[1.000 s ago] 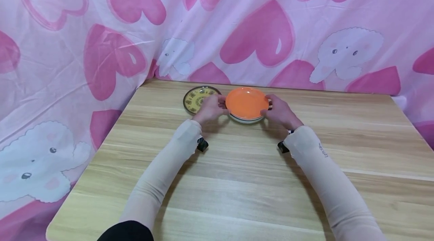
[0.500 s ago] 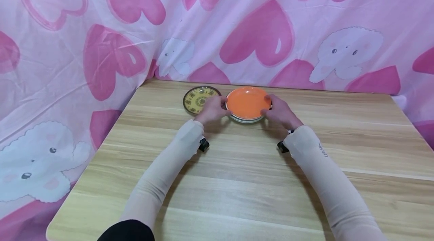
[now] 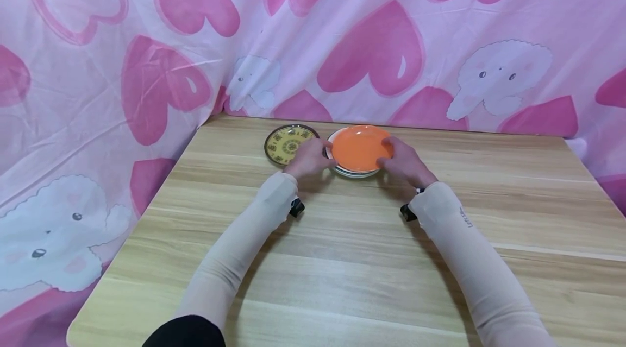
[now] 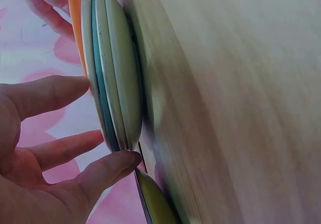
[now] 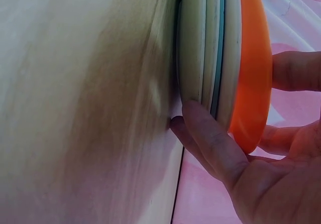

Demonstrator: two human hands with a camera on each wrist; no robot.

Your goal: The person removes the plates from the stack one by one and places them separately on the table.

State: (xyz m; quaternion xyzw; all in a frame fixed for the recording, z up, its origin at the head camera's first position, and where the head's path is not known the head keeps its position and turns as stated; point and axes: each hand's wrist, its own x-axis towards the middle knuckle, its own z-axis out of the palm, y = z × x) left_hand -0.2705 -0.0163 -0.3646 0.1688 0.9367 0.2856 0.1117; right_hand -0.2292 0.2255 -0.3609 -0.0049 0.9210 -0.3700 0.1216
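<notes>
Orange, glossy round plate (image 3: 362,147), off-centre atop pale and teal plates (image 4: 123,73), both hands (image 3: 311,157) (image 3: 406,162) in a grip on opposite edges

orange plate (image 3: 362,147): slid right | white plate (image 3: 334,136): left rim barer | left grip (image 3: 310,157): moved right

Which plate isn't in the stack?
The dark-rimmed yellow patterned plate, on the table beside the stack; the others are piled up, orange plate on top.

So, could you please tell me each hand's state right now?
Left hand: open, touching the plate stack's side.
Right hand: touching the same stack; whether it grips cannot be told.
</notes>
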